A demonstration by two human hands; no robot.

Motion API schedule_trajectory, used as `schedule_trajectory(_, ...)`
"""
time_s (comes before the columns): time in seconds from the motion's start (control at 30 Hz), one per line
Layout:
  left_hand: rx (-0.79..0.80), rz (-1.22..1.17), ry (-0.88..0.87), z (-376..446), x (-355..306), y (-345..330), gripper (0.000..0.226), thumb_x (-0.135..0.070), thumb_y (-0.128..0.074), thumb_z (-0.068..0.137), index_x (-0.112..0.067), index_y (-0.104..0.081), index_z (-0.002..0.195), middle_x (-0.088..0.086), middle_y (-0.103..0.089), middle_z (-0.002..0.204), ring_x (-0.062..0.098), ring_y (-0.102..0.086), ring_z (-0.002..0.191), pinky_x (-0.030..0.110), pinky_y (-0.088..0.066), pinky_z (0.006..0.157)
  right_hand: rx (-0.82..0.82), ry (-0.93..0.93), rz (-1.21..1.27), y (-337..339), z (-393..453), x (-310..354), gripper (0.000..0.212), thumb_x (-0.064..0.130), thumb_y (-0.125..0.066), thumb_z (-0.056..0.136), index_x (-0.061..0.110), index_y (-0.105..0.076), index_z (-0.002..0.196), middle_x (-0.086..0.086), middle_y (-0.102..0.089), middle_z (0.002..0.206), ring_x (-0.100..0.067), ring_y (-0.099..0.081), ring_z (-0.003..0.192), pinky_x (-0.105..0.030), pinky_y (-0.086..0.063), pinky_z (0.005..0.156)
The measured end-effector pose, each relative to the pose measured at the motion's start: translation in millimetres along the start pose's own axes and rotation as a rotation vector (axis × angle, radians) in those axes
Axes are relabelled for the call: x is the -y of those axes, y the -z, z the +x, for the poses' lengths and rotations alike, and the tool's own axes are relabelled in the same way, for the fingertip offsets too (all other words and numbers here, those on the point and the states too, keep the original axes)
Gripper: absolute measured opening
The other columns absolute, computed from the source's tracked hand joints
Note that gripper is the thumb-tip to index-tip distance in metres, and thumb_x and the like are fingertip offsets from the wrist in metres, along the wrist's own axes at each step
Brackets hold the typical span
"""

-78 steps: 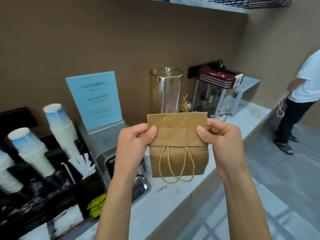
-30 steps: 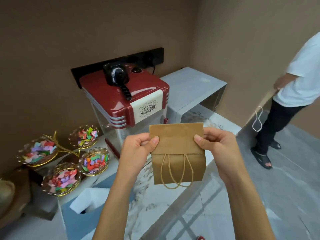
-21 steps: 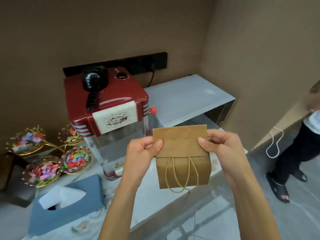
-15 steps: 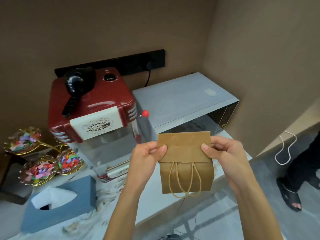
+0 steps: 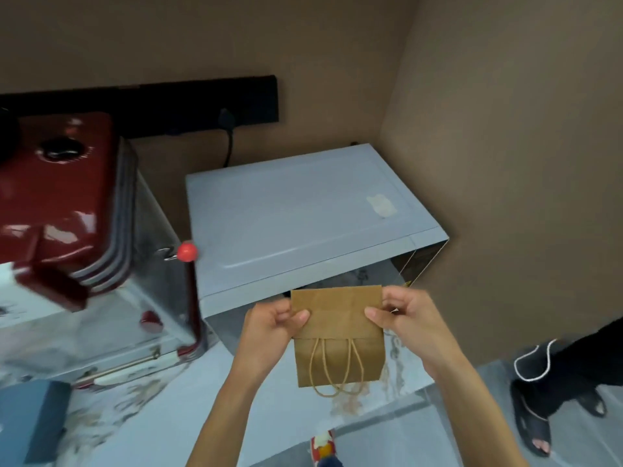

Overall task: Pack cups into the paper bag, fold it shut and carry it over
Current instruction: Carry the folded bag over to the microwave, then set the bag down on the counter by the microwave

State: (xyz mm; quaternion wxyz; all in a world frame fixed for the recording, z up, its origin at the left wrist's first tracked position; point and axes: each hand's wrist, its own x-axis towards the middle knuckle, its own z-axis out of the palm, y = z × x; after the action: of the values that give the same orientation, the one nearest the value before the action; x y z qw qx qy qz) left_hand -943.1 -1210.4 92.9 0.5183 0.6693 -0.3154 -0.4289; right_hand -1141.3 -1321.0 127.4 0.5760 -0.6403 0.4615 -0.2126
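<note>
A small brown paper bag with its top folded down hangs in the air in front of me, above the marble counter's right end. Its twisted paper handles dangle down the front. My left hand pinches the left edge of the folded flap and my right hand pinches the right edge. The bag's contents are hidden; no cups are in view.
A grey microwave stands just behind the bag in the corner. To its left is a red popcorn machine, and a blue tissue box sits at the far left. Another person's sandalled feet stand on the floor at the right.
I have carried the folded bag rightward along the counter, from the cup stacks past the candy dishes and popcorn machine to the microwave. Both hands keep the same grip.
</note>
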Motion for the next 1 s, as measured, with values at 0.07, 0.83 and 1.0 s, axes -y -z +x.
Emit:
schedule_trajectory(0.07,-0.002,0.006,0.052,12,9,-15,0.027,-0.004,-0.066,0.092,-0.026,-0.08,0.085,-0.003,-0.083,0.083,0.012,-0.078,0.081,0.016,-0.057,0.073,0.052,-0.057,-0.051,13,17,-14,0.023,0.005,-0.072,0.087,0.026,-0.075,0.076,-0.004,-0.076,0.077,-0.009,-0.069,0.07,-0.022,-0.054,0.068)
schedule_trajectory(0.83,-0.227,0.669,0.236,-5,98,-108,0.013,-0.022,-0.066,0.092,-0.023,-0.076,0.1,-0.006,-0.071,0.09,0.007,-0.06,0.07,0.006,-0.047,0.071,0.429,0.212,-0.762,44,75,-137,0.013,0.031,-0.071,0.088,0.037,-0.065,0.097,0.011,-0.052,0.095,-0.002,-0.054,0.087,-0.01,-0.04,0.074)
schedule_trajectory(1.0,-0.194,0.886,0.174,-3,91,-114,0.024,-0.024,-0.05,0.097,-0.03,-0.066,0.115,-0.002,-0.073,0.107,0.017,-0.065,0.094,0.026,-0.052,0.083,0.457,0.496,-0.963,34,81,-130,0.022,0.042,-0.06,0.092,0.03,-0.068,0.108,0.014,-0.068,0.103,-0.013,-0.05,0.106,-0.028,-0.04,0.089)
